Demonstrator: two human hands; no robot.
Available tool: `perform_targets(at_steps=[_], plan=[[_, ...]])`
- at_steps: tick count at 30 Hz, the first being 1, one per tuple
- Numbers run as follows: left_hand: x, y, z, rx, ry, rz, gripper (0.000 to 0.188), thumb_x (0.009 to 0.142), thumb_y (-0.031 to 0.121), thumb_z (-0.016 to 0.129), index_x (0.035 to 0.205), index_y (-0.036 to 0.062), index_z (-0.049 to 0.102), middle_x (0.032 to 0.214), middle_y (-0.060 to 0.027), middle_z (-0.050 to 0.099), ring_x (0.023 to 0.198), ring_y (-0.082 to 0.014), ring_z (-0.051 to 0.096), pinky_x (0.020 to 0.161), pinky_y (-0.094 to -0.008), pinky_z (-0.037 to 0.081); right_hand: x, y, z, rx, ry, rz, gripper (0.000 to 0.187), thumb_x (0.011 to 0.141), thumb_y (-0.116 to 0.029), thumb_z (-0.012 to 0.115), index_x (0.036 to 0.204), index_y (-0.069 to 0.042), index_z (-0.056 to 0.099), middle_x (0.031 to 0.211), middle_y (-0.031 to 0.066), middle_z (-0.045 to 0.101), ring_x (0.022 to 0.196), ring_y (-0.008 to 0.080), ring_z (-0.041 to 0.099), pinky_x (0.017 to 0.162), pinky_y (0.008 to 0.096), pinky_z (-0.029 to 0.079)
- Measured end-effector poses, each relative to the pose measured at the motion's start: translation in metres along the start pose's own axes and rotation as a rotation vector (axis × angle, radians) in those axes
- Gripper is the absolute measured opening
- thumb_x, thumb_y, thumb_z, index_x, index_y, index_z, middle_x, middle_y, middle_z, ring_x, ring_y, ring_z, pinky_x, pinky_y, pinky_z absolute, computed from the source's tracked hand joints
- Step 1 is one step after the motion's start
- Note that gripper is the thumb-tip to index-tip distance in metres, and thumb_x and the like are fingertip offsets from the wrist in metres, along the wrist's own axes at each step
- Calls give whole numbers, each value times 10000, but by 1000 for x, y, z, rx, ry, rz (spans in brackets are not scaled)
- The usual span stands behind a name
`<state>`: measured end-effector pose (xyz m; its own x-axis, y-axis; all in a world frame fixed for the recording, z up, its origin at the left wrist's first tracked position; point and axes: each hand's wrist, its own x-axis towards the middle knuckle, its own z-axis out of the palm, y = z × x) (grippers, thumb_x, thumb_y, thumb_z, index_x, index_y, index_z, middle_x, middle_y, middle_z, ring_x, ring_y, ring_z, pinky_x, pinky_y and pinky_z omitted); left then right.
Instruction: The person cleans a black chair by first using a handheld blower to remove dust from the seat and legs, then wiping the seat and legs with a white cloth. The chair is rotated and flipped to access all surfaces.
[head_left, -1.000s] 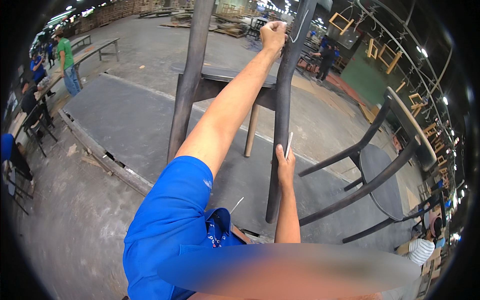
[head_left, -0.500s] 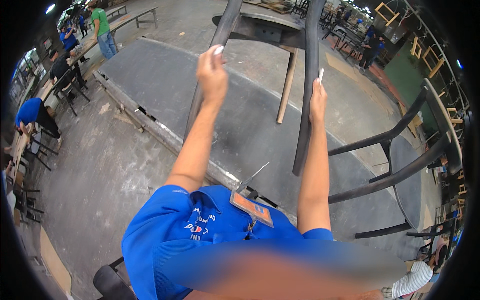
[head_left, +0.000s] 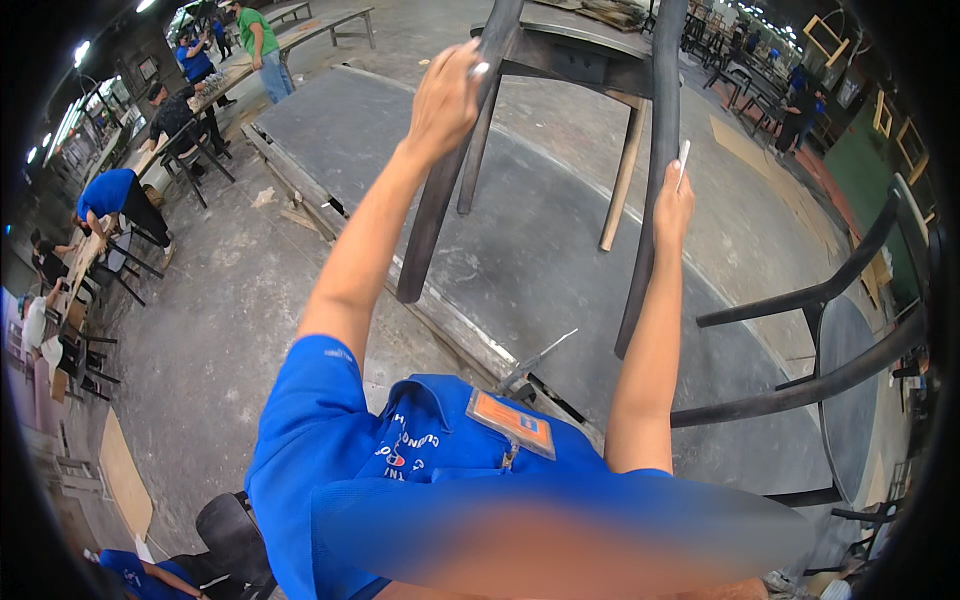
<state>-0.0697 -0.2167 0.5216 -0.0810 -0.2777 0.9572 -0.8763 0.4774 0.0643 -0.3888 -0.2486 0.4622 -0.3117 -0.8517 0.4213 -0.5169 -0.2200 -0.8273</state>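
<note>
Overhead, a dark wooden chair (head_left: 560, 60) is held upside down, its legs pointing toward the camera and its seat frame at the far end. The left hand (head_left: 445, 95) is closed around the left dark leg (head_left: 440, 200), and a small white piece, probably chalk (head_left: 480, 69), is pinched at the fingertips against the wood. The right hand (head_left: 672, 205) is wrapped around the right dark leg (head_left: 655, 170), and a thin white stick (head_left: 684, 160) is gripped upright between its fingers beside that leg. One paler, unstained leg (head_left: 622, 175) is seen between the two dark ones, further back. Both arms are stretched up and forward from a blue polo shirt (head_left: 400, 470) on which an orange badge (head_left: 510, 422) is clipped. Below the chair a large grey platform (head_left: 540, 250) is spread across the concrete floor (head_left: 200, 330). At the right, a second dark chair (head_left: 830, 340) with a curved back is seen lying on its side on that platform. Far off at the upper left, other people in blue and green shirts are seated or standing at a long workbench (head_left: 215, 85).
</note>
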Motion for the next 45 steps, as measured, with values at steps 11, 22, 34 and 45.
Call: perform_targets(at_steps=[11, 22, 34, 45], plan=[[171, -55, 36, 281, -35, 362, 284, 885, 180, 496, 1093, -12, 523, 1187, -219, 532, 1092, -384, 489, 881, -456, 411, -39, 8, -8, 76, 98, -67, 559, 945, -489, 379, 1149, -1, 562, 856, 241, 619, 802, 353, 600, 728, 409, 439], [205, -78, 37, 389, 105, 486, 398, 897, 203, 492, 1215, -36, 472, 1226, -244, 512, 1124, -379, 488, 944, -462, 373, -45, 0, -12, 72, 83, -34, 547, 952, -462, 386, 1143, 21, 557, 823, 196, 587, 783, 276, 555, 749, 378, 429], [66, -71, 52, -89, -88, 277, 261, 912, 113, 488, 1149, 3, 487, 1188, -188, 558, 1113, -348, 515, 925, -400, 421, -6, 1, -1, 24, 56, 13, 548, 924, -496, 379, 1162, -51, 593, 1035, 272, 611, 1040, 422, 558, 862, 444, 424], [-103, 4, -6, -266, 25, -662, 255, 978, 229, 382, 1149, 47, 433, 1056, -202, 613, 999, -374, 596, 828, -430, 465, 59, 11, 18, 37, -11, 33, 597, 897, -525, 387, 1139, -23, 601, 1076, 286, 595, 1086, 417, 538, 906, 450, 401]])
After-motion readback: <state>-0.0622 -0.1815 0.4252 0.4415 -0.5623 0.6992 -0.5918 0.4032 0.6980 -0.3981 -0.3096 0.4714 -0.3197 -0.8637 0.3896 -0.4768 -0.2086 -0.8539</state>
